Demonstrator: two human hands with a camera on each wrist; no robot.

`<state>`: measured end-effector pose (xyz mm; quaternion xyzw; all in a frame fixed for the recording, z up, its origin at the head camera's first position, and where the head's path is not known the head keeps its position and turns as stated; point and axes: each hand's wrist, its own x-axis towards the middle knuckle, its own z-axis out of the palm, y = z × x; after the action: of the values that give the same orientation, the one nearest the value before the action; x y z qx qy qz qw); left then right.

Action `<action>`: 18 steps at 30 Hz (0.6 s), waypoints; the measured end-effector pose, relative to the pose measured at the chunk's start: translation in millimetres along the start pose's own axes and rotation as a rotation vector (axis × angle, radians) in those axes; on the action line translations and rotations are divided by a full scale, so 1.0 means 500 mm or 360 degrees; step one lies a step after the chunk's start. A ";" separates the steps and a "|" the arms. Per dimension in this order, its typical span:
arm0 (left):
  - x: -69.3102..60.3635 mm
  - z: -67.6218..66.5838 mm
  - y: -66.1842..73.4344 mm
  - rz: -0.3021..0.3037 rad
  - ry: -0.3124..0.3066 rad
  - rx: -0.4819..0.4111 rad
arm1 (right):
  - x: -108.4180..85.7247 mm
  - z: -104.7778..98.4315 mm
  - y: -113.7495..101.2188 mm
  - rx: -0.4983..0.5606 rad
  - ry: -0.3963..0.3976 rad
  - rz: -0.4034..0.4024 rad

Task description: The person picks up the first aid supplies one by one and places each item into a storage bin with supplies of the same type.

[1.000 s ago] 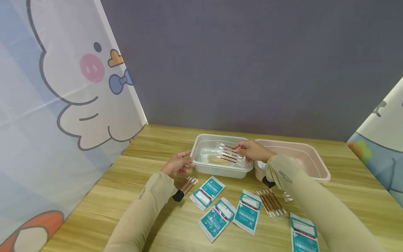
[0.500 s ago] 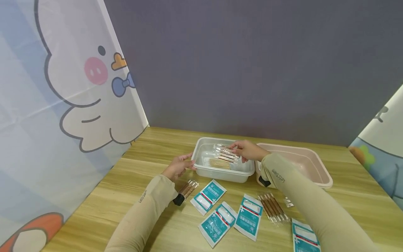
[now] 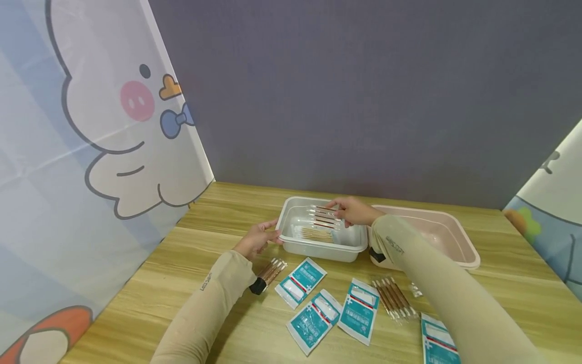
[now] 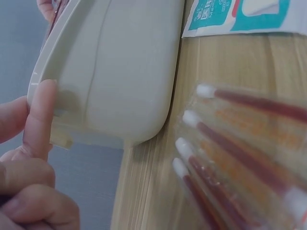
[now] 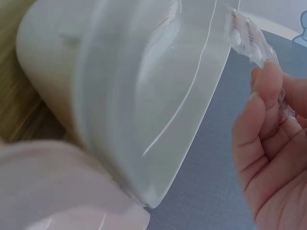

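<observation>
Thumb and fingers of my right hand (image 3: 353,211) pinch one end of a clear pack of cotton swabs (image 3: 324,217) with red-brown sticks, held over a white plastic basin (image 3: 320,247). The right wrist view shows the pack's crinkled wrapper (image 5: 247,38) sticking out past the fingertips. My left hand (image 3: 257,239) grips the basin's left rim; in the left wrist view a fingertip lies on its wall, the other fingers curled. Inside the basin lies a clear pack of cotton swabs with pale wooden sticks (image 3: 317,234).
A pink basin (image 3: 447,237) adjoins the white one on the right. In front lie several teal-and-white packets (image 3: 359,311), a pack of brown-stick swabs (image 3: 394,297) and another pack (image 3: 274,270) near my left wrist. A dark grey panel (image 3: 345,101) stands behind the table.
My right hand has moved slightly left and farther over the white basin with the pack of cotton swabs. The left hand stays at the rim. The head view has shifted a little.
</observation>
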<state>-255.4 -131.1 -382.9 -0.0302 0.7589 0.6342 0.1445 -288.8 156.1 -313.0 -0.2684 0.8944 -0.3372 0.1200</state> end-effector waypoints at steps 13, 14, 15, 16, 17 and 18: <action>0.006 0.007 -0.005 0.0006 0.0023 -0.0028 | 0.023 0.009 -0.015 0.0021 -0.0070 0.0372; 0.005 0.007 -0.006 0.0006 0.0026 -0.0022 | 0.025 0.011 -0.017 0.0037 -0.0061 0.0439; 0.004 0.006 -0.007 0.0002 0.0030 -0.0018 | 0.027 0.012 -0.019 0.0065 -0.0054 0.0501; 0.003 0.006 -0.007 -0.0001 0.0033 -0.0016 | 0.029 0.013 -0.020 0.0087 -0.0047 0.0551; 0.002 0.005 -0.006 -0.0006 0.0037 -0.0014 | 0.032 0.014 -0.021 0.0100 -0.0046 0.0580; 0.002 0.004 -0.006 -0.0009 0.0043 -0.0013 | 0.033 0.015 -0.022 0.0108 -0.0046 0.0598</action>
<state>-255.3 -129.6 -386.4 -0.0416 0.7581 0.6365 0.1360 -295.2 135.8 -311.7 -0.0975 0.9150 -0.3349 0.2027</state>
